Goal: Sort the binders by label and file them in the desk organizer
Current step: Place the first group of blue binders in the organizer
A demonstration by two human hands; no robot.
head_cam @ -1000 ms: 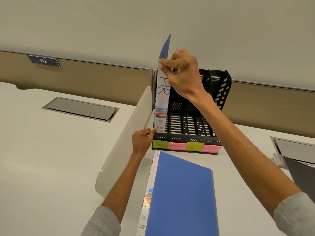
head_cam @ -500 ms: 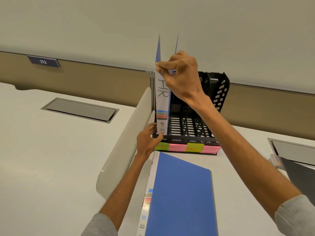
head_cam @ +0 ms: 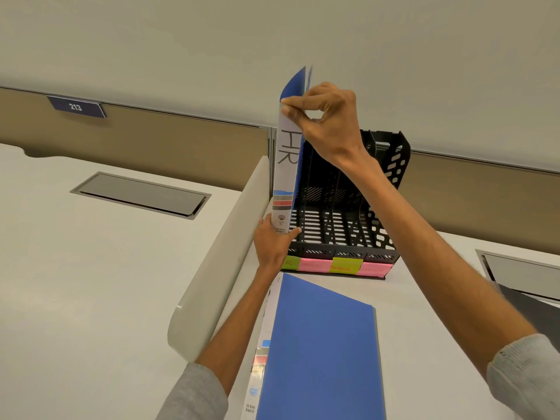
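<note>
Two binders; the HR binder (head_cam: 286, 165) stands at the left end of the single organizer (head_cam: 348, 252), right hand (head_cam: 327, 125) pinching its top, left hand (head_cam: 272, 244) gripping its base; the second binder (head_cam: 321, 353) lies on the counter (head_cam: 424, 301).

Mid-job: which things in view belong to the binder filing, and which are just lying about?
For the job: HR binder, gripped by left hand and right hand; desk organizer; sticky labels on its front; blue binder lying flat.
Lying about: desk divider; 213 plate; cable hatch.
</note>
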